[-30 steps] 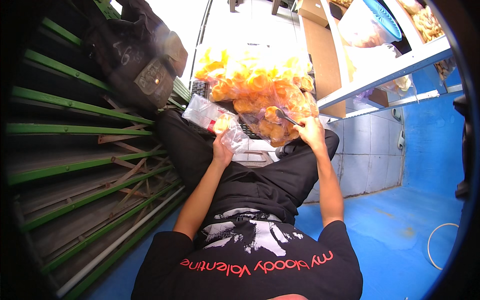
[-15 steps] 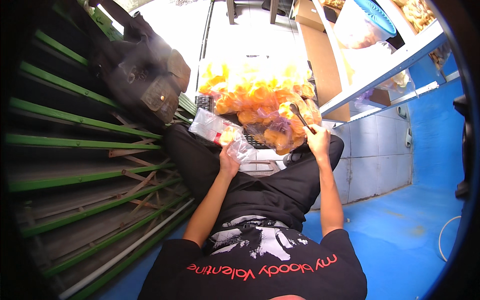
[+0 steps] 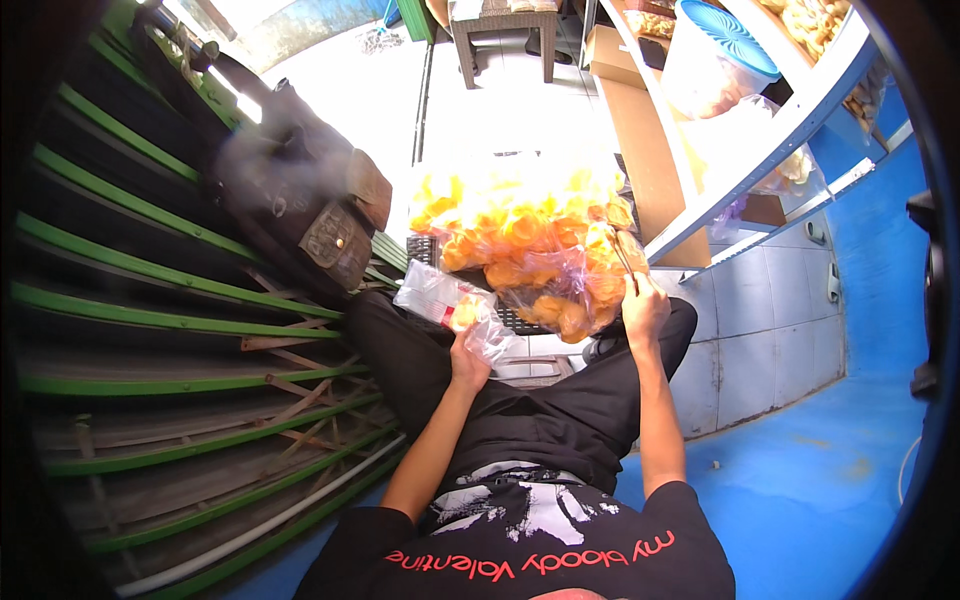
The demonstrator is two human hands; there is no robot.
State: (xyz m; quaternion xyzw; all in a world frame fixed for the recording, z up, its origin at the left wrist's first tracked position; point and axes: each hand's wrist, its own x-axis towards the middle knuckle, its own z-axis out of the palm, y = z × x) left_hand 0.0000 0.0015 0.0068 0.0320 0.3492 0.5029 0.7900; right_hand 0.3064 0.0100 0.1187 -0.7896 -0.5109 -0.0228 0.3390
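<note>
The left hand (image 3: 470, 364) pinches the small bag (image 3: 424, 290), near left, apparently steadying it; the right grips the utensil (image 3: 623, 252) low, keeping fingers clear of the orange pieces (image 3: 502, 273), far centre.

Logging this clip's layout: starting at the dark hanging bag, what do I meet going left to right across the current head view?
Dark hanging bag → left hand with a clear plastic bag → right hand with a dark utensil → blue-lidded container → blue wall.
</note>
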